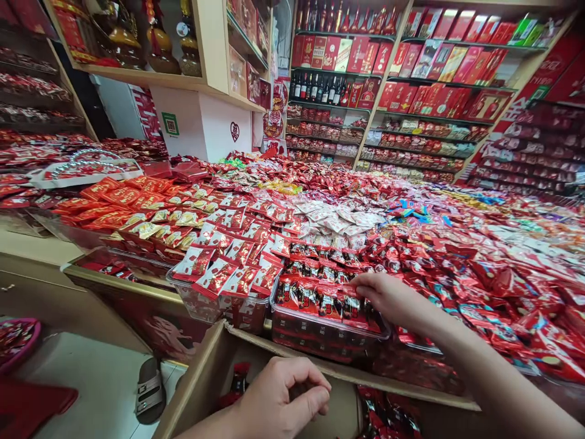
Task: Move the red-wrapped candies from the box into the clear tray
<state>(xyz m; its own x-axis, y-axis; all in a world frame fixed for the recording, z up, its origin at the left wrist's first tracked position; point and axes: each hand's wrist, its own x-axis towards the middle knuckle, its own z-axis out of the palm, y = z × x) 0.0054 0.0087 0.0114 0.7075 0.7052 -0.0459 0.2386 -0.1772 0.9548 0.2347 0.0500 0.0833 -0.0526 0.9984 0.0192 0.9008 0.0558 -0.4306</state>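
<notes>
My right hand (388, 299) reaches in from the right over a clear plastic bin (320, 332) of red and black candy packets (308, 296). Its fingertips pinch the edge of a packet at the bin's right side. My left hand (287, 396) hangs above an open cardboard box (196, 384), its fingers curled in and nothing visible between them. Inside the box lie more red and dark packets (388, 414), partly hidden by my left hand and the box wall.
Left of the bin stands another bin with red and white packets (219, 274). Heaps of wrapped candy (457, 262) spread behind and to the right. Shelves with bottles and red boxes (347, 55) line the back. A sandal (150, 390) is on the floor at lower left.
</notes>
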